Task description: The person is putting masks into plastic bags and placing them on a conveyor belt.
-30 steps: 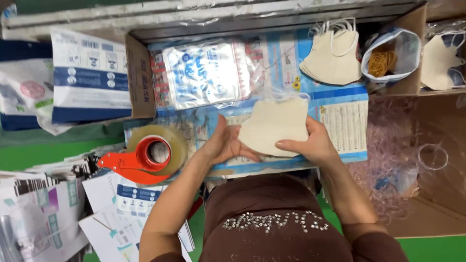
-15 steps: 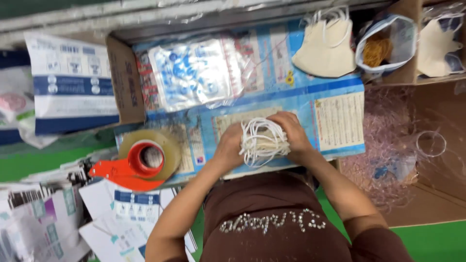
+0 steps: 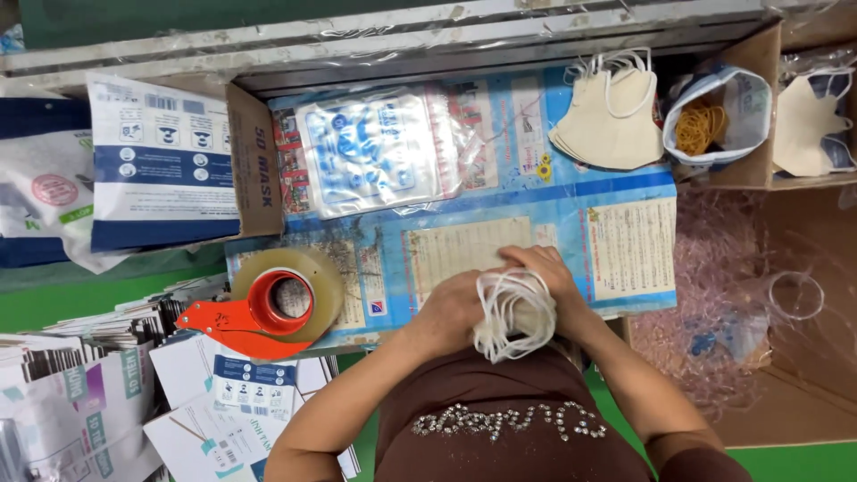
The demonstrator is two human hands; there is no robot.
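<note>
Both my hands hold a folded stack of cream face masks [image 3: 518, 308] with the white ear loops bunched on the near side. My left hand [image 3: 451, 308] grips its left side. My right hand [image 3: 546, 272] wraps over the top and right side. The bundle is close to my body, above the near edge of a blue printed sheet [image 3: 616, 192] that covers the work surface. Another stack of cream masks [image 3: 610, 120] lies at the far right of that sheet. A pile of clear printed plastic bags [image 3: 370, 152] lies at its far left.
A tape dispenser with an orange handle [image 3: 268, 303] sits left of my hands. Flat printed cartons [image 3: 116, 393] are stacked at the lower left, a mask box [image 3: 161, 161] at the left. A bag of rubber bands [image 3: 705, 125] and more masks [image 3: 808, 120] sit in cardboard boxes at the right.
A second ago my hands pressed the mask stack flat on the sheet. They have since folded it, turned the ear loops toward me and drawn it nearer my body.
</note>
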